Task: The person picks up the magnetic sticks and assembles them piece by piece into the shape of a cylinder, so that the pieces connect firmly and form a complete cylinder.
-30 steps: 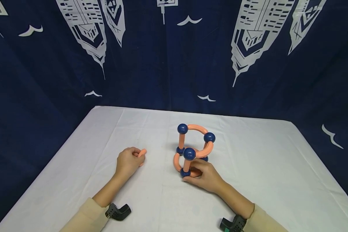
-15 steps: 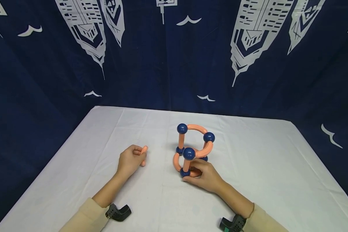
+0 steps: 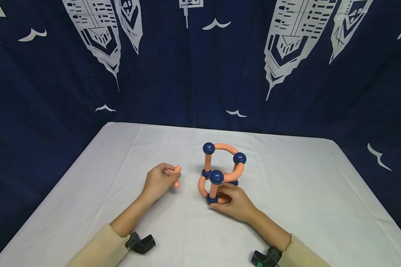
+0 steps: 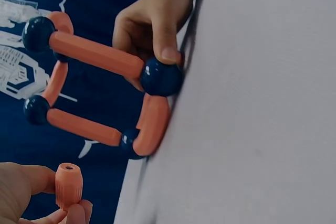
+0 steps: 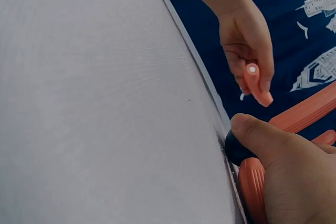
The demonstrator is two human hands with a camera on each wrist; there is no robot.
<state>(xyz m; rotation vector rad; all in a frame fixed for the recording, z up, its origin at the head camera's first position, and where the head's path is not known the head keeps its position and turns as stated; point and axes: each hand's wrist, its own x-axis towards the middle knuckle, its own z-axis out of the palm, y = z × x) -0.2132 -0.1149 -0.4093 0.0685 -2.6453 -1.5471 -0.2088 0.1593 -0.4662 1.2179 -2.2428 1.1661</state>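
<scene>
My left hand (image 3: 157, 182) pinches a curved orange magnetic stick (image 3: 177, 170) between thumb and fingers, left of a frame built of dark blue balls and orange sticks. In the left wrist view this stick (image 4: 69, 184) points its end, with a small dark spot, upward. The frame stands on the table, with straight upright sticks (image 3: 208, 162) between its lower and upper levels. Curved sticks (image 3: 225, 147) link the upper balls (image 3: 216, 177). My right hand (image 3: 237, 202) grips the frame low at the front, its thumb on a lower ball (image 4: 161, 77). Its other fingers are partly hidden behind the sticks.
A white cloth covers the table (image 3: 287, 178). Behind it hangs a dark blue curtain (image 3: 194, 74) with white building and bird prints. Each wrist carries a black camera mount (image 3: 140, 243) close to the tabletop.
My left hand has moved right and slightly away from me, bringing the curved stick closer to the frame and turning it more upright. My right hand and the frame stay in place.
</scene>
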